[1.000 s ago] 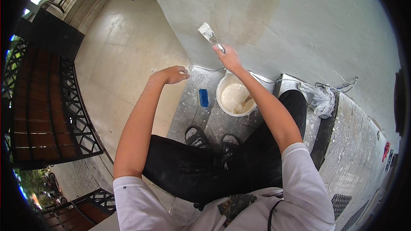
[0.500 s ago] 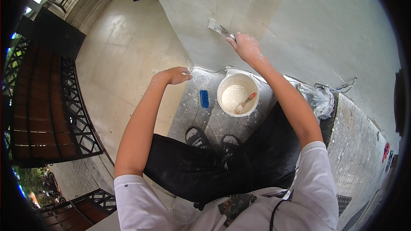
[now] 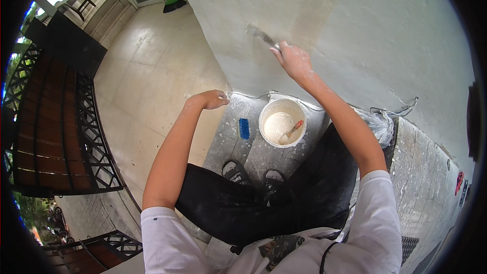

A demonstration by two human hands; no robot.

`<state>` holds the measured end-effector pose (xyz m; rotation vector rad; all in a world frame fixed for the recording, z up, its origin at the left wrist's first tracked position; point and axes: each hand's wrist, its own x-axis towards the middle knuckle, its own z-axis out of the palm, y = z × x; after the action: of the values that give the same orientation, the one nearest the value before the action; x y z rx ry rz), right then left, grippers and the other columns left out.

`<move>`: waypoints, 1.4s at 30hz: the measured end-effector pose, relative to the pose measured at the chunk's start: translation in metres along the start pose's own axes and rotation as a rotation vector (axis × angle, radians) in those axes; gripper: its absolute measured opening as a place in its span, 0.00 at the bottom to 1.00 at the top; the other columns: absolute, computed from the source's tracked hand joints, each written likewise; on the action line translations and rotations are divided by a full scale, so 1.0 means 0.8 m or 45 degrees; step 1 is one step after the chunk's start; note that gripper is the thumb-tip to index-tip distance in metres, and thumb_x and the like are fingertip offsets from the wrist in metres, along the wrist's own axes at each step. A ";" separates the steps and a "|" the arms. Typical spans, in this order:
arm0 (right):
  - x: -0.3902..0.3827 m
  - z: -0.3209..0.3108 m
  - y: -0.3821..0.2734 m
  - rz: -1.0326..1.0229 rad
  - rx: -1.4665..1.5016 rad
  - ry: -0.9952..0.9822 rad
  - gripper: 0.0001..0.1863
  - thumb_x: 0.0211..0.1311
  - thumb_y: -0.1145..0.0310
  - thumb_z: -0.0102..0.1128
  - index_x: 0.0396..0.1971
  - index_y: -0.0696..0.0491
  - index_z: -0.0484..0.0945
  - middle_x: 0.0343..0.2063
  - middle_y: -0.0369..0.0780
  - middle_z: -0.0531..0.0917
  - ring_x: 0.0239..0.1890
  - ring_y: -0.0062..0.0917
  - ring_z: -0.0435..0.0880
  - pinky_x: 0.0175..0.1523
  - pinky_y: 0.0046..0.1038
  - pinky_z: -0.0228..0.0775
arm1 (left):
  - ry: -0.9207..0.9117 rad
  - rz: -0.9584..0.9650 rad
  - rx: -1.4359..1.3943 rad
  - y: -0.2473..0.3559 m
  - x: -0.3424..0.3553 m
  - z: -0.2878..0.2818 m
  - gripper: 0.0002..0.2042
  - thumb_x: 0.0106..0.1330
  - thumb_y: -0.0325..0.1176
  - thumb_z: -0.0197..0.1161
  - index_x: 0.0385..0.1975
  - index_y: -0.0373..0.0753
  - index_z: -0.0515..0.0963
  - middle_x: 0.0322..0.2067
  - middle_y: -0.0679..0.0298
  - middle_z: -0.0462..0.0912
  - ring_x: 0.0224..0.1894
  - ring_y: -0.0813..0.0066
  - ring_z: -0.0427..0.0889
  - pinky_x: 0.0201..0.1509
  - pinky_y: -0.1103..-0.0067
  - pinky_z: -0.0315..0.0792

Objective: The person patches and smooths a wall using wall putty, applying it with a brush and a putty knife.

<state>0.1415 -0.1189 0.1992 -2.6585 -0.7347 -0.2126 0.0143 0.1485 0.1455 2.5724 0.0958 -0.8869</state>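
Note:
My right hand point(image 3: 294, 63) grips a putty knife point(image 3: 266, 36) by its handle, with the whitened blade at the grey wall point(image 3: 365, 30). My left hand point(image 3: 215, 100) hangs low near the wall's corner with curled fingers; what they hold, if anything, is hidden. Below and between my hands stands a white bucket point(image 3: 276, 116) of pale mixture, with a red-handled tool point(image 3: 293, 132) resting inside. A blue brush point(image 3: 244, 128) lies left of the bucket, on the speckled grey slab beyond my sandalled feet point(image 3: 236, 172).
A crumpled plastic bag point(image 3: 378, 127) and a cable point(image 3: 403, 106) lie along the wall's foot at right. Tiled floor point(image 3: 147, 71) extends left to metal gates point(image 3: 50, 132), a broom point(image 3: 172, 5) and a chair point(image 3: 81, 7). My knees flank the slab.
My right hand moved rightward and up with the putty knife, then slightly down. The view shifted, so the bucket, brush and left hand appear lower in the picture.

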 end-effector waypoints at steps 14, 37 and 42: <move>-0.155 -0.045 0.040 -0.655 0.249 0.421 0.22 0.50 0.58 0.61 0.44 0.53 0.73 0.31 0.44 0.74 0.35 0.38 0.73 0.41 0.38 0.65 | -0.050 -0.077 -0.063 -0.001 -0.003 -0.002 0.27 0.60 0.54 0.53 0.53 0.42 0.71 0.55 0.53 0.71 0.58 0.57 0.69 0.60 0.70 0.63; -0.297 -0.165 0.261 0.267 0.133 1.098 0.18 0.57 0.65 0.60 0.41 0.61 0.67 0.30 0.50 0.78 0.33 0.45 0.79 0.36 0.37 0.71 | -0.152 -0.189 -0.134 0.050 0.000 0.002 0.26 0.61 0.51 0.55 0.54 0.40 0.69 0.42 0.61 0.78 0.38 0.71 0.78 0.39 0.76 0.71; -0.299 -0.137 0.290 0.732 0.311 0.791 0.17 0.57 0.64 0.56 0.39 0.60 0.66 0.25 0.52 0.78 0.33 0.47 0.79 0.36 0.42 0.69 | -0.174 -0.185 -0.075 0.056 0.004 0.002 0.26 0.61 0.50 0.56 0.54 0.40 0.69 0.42 0.60 0.78 0.37 0.71 0.78 0.39 0.77 0.71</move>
<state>0.0533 -0.4575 0.1701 -2.2524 0.1882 -0.6879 0.0247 0.1070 0.1586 2.4670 0.2681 -1.0932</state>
